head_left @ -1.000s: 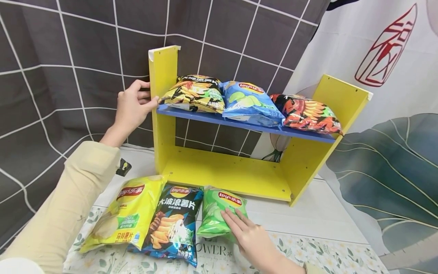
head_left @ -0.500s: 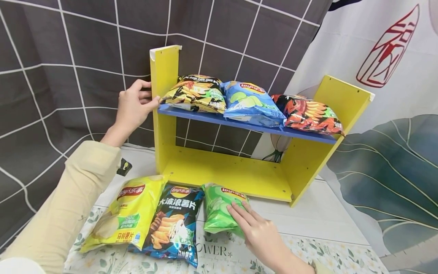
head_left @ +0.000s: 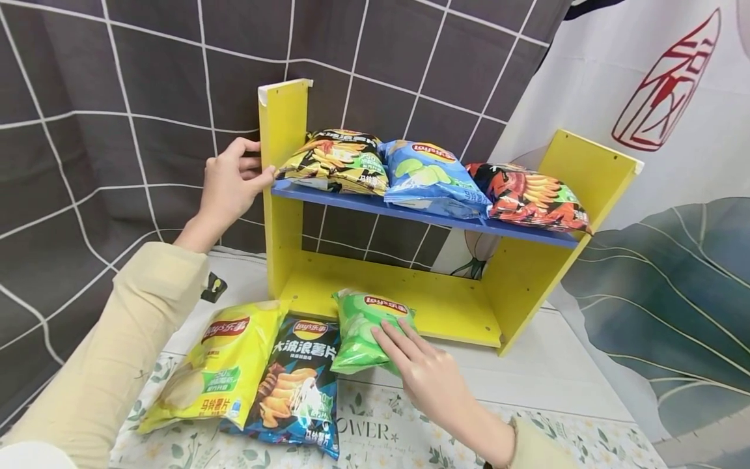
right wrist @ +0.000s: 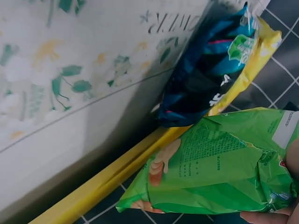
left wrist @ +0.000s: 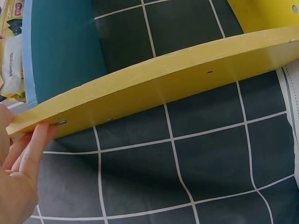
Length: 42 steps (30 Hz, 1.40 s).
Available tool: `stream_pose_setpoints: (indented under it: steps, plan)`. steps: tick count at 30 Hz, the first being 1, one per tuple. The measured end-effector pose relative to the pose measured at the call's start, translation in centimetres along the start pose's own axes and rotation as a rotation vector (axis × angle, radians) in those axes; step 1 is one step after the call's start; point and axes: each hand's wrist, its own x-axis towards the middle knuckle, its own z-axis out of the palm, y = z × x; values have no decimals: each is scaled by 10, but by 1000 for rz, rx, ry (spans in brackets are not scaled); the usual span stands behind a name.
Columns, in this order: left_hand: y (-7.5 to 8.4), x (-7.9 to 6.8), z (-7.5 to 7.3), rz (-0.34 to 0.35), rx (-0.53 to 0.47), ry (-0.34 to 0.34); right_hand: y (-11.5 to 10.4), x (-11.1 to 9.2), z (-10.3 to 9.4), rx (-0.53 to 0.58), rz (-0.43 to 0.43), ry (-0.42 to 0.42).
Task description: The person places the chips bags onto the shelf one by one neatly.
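We pinch the green bag (head_left: 359,329) in our right hand (head_left: 424,370), bag's top end toward the lower shelf (head_left: 448,306); our left hand (head_left: 233,181) pinches the yellow side panel (head_left: 285,130).

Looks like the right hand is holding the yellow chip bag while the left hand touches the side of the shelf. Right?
Not quite: the head view shows the right hand holding the green bag. The left hand does touch the shelf's side.

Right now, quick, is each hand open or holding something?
Left hand: closed, holding the front edge of the yellow, flat, upright side board.
Right hand: closed, holding the shiny green, puffy plastic chip bag.
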Motion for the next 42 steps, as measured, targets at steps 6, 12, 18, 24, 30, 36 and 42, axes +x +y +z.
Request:
stream_pose_setpoints:
  steps: [6,12,18,24,30,36,42]
  plan:
    - [0,0,1,6,-4,6,2,21,13,-28,-20,33]
    - [0,-1,0,-1,-1,6,3,41,26,-54,-42,85]
    - [0,-1,0,1,-2,6,6,53,43,-82,-57,96]
    - [-1,0,0,6,-2,12,8,64,62,-132,-59,116]
    - [-1,0,0,8,1,13,9,71,81,-149,-41,73]
    - [-1,-1,-1,2,-2,7,8,77,95,-138,-26,15]
    - [-1,-1,0,-1,-9,0,7,87,103,-139,-14,7]
